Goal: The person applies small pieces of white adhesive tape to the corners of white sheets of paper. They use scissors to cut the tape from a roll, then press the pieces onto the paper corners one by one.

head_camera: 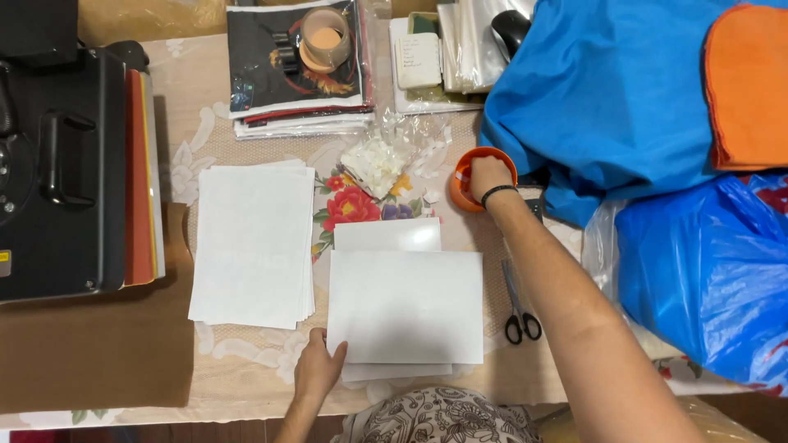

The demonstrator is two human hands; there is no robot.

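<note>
Cream lace cloth with a red flower print covered the table [246, 365], crowded on every side. At the far edge lay a flat stack of clear-sleeved packages [295, 74] with dark printed fronts, a roll of brown tape [325, 38] resting on top; beside it sat a small pale label card [419, 61] on more sleeves. A crinkled clear bag [382, 160] held small white pieces. Blue cloth [607, 98] and a blue plastic bag [706, 271] filled the right side.

White sheets [406, 308], blank and glossy, lay stacked near the front edge, long axis running left to right. The left hand [318, 367] rested flat, fingers spread, on their near-left corner. The right hand [488, 176] was closed over an orange tape dispenser [461, 190] beyond them. Black-handled scissors [519, 303] pointed away from the person. A second white stack [253, 244] lay lengthwise toward the far edge.
</note>
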